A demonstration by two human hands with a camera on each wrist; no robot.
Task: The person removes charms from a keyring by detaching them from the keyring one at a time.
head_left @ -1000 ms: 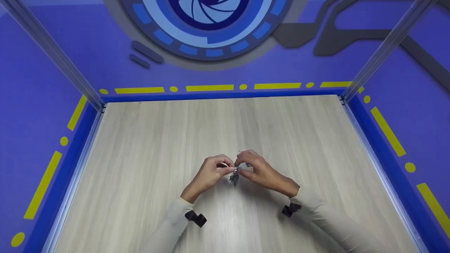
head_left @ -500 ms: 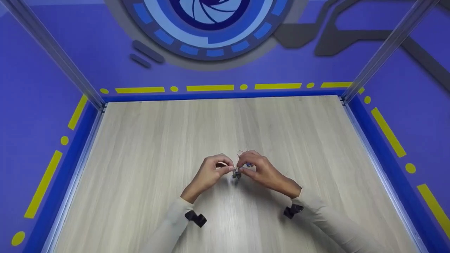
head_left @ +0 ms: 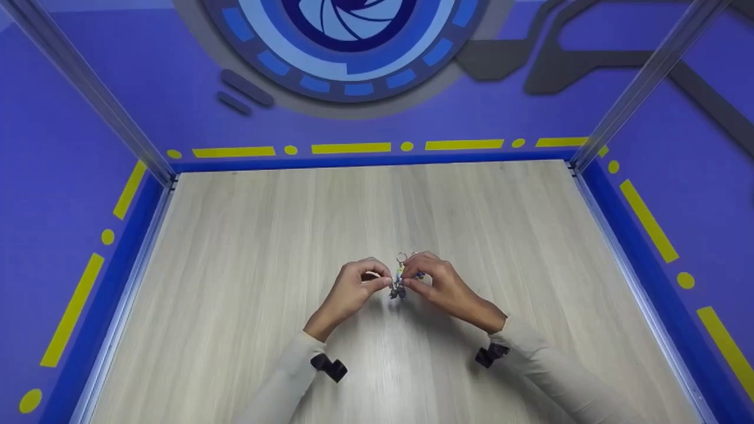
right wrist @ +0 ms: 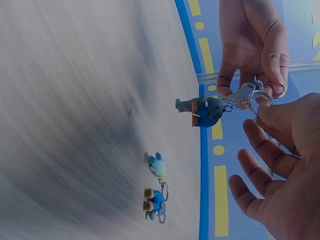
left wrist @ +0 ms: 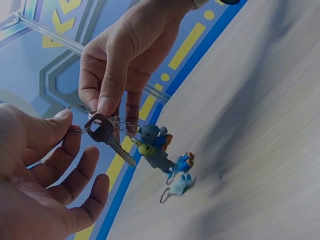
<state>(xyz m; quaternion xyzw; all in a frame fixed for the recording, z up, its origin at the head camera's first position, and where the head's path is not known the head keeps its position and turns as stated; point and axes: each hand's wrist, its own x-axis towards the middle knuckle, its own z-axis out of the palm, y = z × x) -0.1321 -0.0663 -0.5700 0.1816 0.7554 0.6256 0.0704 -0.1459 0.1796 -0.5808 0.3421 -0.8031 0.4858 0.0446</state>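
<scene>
In the left wrist view my left hand point(left wrist: 35, 185) pinches a metal key ring point(left wrist: 75, 129) between thumb and index finger. A key point(left wrist: 105, 132) hangs from it. My right hand point(left wrist: 125, 65) pinches at the key's head, where rings and short chains meet. Two small figurine keychains dangle there, one grey with blue clothes point(left wrist: 149, 134), one with a yellow head point(left wrist: 157, 157). Seen from the right wrist, my right thumb and index finger hold a ring point(right wrist: 260, 100), and my left hand point(right wrist: 257, 47) grips right beside it. The finger pads partly hide the joined rings.
Two more figurine keychains, one light blue point(right wrist: 156, 165) and one blue with brown feet point(right wrist: 156, 200), lie on the wooden table point(head_left: 265, 235) just beyond the hands. Blue panels point(head_left: 377, 132) with yellow marks border the table.
My right hand has shifted slightly to the right, and the dangling figurines have swung a little that way. More of the keychains lying behind shows. My left hand stays nearly in place.
</scene>
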